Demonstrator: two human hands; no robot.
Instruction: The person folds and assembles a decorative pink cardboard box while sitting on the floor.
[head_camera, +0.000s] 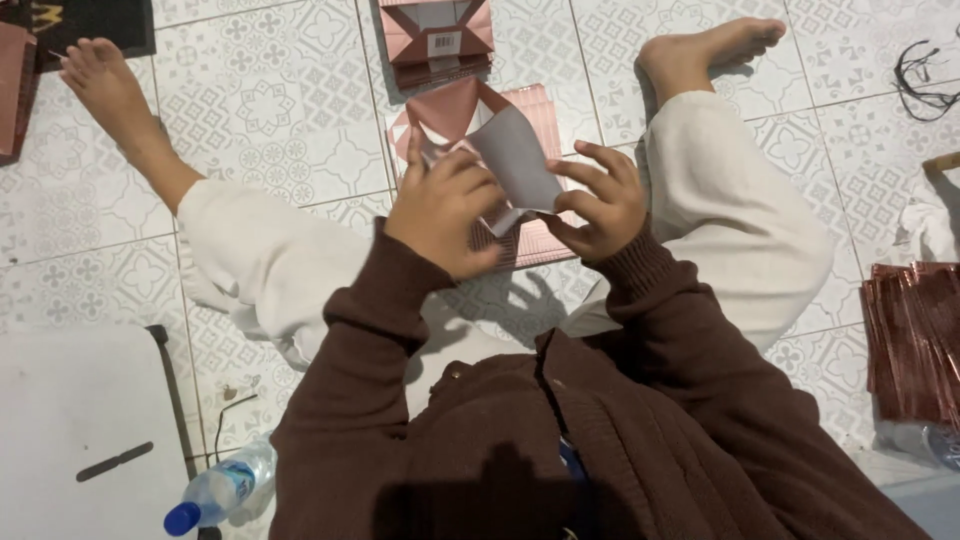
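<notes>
**A:** What's around you, biggest first?

**B:** You're sitting on a tiled floor (280, 110), pale grey with a moulded pattern, hard and smooth, legs spread in cream trousers. The widest open floor lies between your knees and on out to your left foot (105, 85). At your left sits a flat white board (70, 420) with a dark edge. A stack of glossy rose-coloured sheets (915, 340) crowds the right edge of view.

**A:** And in front?

**B:** A finished pink paper bag (437, 40) lies flat near the top edge, just beyond your work. A clear plastic bottle (215, 490) with a blue cap lies by your left hip, and a tangle of black cord (925, 75) sits well off to the right.

**A:** My hands?

**B:** Your left hand (445, 215) presses down on a half-folded pink paper bag (520, 160) lying on the floor between your knees, fingers curled over its grey inner flap. Your right hand (600, 205) pinches that flap's right edge, fingers closed on the paper. The paper looks stiff, creased into sharp triangular folds, ribbed along the lower side.
</notes>
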